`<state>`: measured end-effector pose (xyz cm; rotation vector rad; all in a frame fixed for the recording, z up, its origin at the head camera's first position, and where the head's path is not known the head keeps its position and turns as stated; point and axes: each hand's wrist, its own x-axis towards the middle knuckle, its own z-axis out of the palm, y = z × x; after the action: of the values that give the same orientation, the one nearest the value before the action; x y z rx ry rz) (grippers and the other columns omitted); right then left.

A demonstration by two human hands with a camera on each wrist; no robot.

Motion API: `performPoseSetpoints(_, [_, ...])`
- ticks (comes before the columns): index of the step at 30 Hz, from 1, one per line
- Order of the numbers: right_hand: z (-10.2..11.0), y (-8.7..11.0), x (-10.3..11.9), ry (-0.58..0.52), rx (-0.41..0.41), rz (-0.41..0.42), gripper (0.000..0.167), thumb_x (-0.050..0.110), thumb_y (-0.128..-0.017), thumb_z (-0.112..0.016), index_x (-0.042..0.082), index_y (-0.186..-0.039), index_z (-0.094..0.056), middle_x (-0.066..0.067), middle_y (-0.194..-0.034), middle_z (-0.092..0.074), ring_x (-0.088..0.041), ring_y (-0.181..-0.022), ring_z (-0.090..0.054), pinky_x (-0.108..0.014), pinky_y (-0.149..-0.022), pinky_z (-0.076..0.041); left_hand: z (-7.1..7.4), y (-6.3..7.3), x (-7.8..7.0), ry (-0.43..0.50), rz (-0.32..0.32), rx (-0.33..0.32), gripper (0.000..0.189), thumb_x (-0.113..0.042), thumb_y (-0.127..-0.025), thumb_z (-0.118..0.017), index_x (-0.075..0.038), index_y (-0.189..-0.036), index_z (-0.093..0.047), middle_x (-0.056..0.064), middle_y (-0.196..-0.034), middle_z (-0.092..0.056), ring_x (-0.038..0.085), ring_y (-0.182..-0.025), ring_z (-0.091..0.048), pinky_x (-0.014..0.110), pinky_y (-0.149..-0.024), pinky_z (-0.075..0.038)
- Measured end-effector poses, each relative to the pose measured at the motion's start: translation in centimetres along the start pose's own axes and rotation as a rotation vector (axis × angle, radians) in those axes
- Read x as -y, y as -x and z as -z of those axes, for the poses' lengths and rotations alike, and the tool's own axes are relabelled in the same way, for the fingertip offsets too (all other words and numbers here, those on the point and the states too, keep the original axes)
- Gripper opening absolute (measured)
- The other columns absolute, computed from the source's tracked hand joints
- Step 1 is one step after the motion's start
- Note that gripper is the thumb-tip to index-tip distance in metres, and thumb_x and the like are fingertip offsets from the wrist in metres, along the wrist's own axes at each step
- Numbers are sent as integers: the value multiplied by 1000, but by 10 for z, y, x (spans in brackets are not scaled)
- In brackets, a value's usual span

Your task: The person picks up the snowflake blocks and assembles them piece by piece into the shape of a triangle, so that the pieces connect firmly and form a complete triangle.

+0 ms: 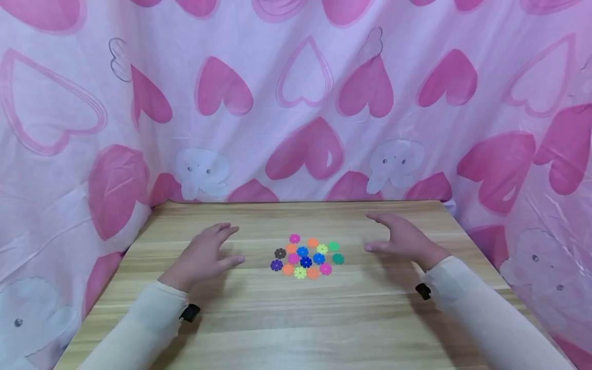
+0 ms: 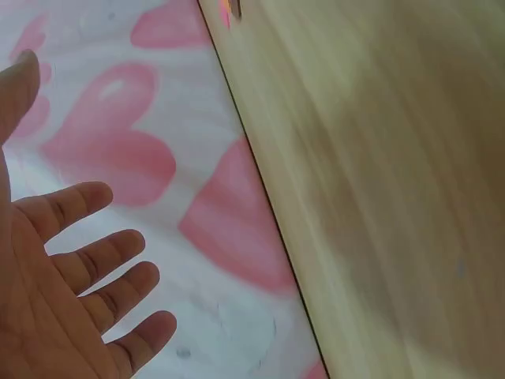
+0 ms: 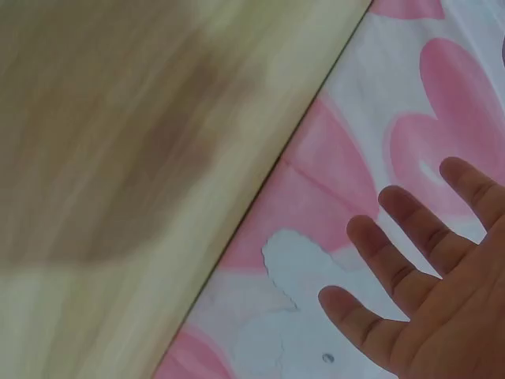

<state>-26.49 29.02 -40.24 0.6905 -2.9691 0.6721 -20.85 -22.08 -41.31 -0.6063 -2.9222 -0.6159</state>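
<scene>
A loose cluster of colourful flower-shaped plastic discs lies flat mid-table, among them a dark blue disc (image 1: 306,262), a purple disc (image 1: 276,265), a black disc (image 1: 280,253) and a green disc (image 1: 338,259). To the left of them my left hand (image 1: 205,257) hovers over the wood, fingers spread and thumb toward the discs. On the other side my right hand (image 1: 407,240) is held up likewise, thumb and fingers apart. Both wrist views show bare palms with extended fingers, the left palm (image 2: 55,316) and the right palm (image 3: 458,332) holding nothing.
The wooden table (image 1: 296,318) has its far edge against a pink-and-white curtain (image 1: 305,103) printed with hearts, which also hangs along both sides. A small black wrist device (image 1: 189,312) sits at the left cuff, another black device (image 1: 423,291) at the right.
</scene>
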Motion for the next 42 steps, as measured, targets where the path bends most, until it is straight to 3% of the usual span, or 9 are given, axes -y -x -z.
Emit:
performPoseSetpoints(11, [-22, -11, 14, -111, 98, -71, 74, 40, -87, -87, 12, -150, -59, -13, -147, -62, -41, -133, -58, -61, -109, -49, -28, -18, -35, 11, -86, 84, 69, -46, -90, -82, -5, -142, -64, 12, -142, -63, 36, -133, -59, 56, -113, -47])
performPoseSetpoints(19, [-33, -20, 25, -165, 173, -105, 62, 30, -88, -87, 15, -144, -66, -9, -142, -65, -36, -131, -60, -56, -108, -52, -45, -30, -48, 46, -41, 194, 64, -45, -90, -82, -9, -140, -66, 7, -137, -64, 30, -129, -60, 52, -113, -48])
performPoseSetpoints(28, [-48, -30, 29, -198, 270, -180, 42, 27, -88, -88, 20, -127, -77, -2, -125, -70, -23, -112, -62, -44, -97, -58, -55, -43, -53, 133, 91, 322, 46, -37, -89, -85, -20, -130, -72, -2, -122, -66, 22, -118, -61, 50, -109, -51])
performPoseSetpoints(35, [-57, -37, 31, -179, 338, -193, 32, 22, -86, -89, 19, -117, -80, 2, -111, -71, -18, -101, -62, -37, -92, -59, -62, -54, -53, 137, 96, 360, 36, -27, -91, -85, -19, -124, -75, -3, -105, -64, 18, -97, -60, 41, -95, -56])
performPoseSetpoints(42, [-59, -41, 37, -168, 370, -180, 33, 19, -84, -90, 18, -116, -81, 2, -105, -71, -19, -95, -60, -36, -90, -58, -67, -61, -56, 116, 82, 387, 32, -21, -94, -81, -21, -125, -75, -3, -116, -68, 19, -108, -63, 44, -104, -55])
